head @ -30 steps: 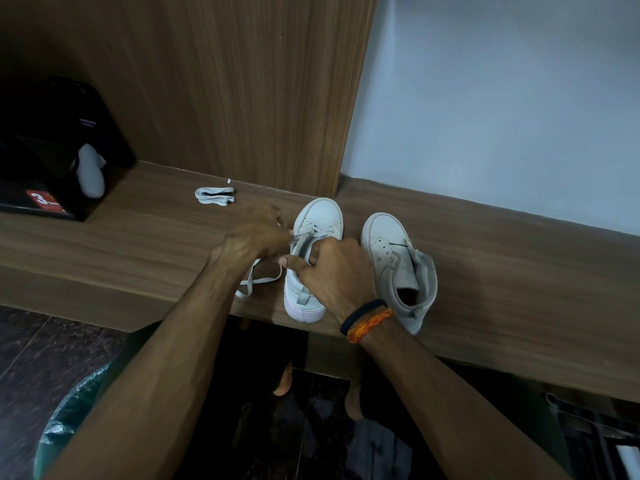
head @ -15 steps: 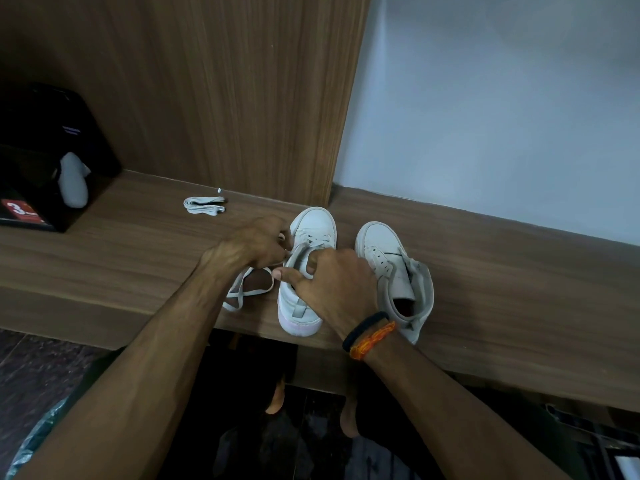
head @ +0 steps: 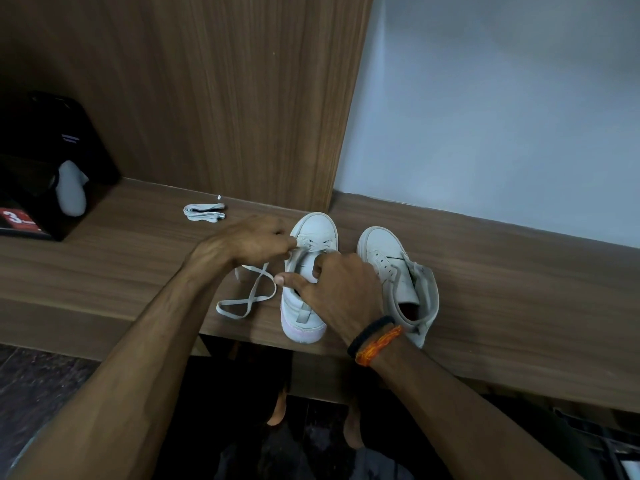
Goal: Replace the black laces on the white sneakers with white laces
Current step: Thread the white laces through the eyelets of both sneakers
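Both hands on the left sneaker (head: 304, 306) — left hand (head: 249, 240) pinches white lace (head: 247, 299), right hand (head: 337, 289) grips tongue.

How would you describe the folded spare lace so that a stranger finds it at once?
Look along the wooden shelf, left of both sneakers. Near the brown back panel lies the folded white lace, a flat bundle nobody touches, unlike the loose lace.

Only one thing here can be read: a large white "3" on a red label (head: 17, 221) at the near lower corner of the black box (head: 52, 140) sitting at the far left of the tabletop (head: 519, 289). The smaller print beneath the numeral is too blurred to make out.
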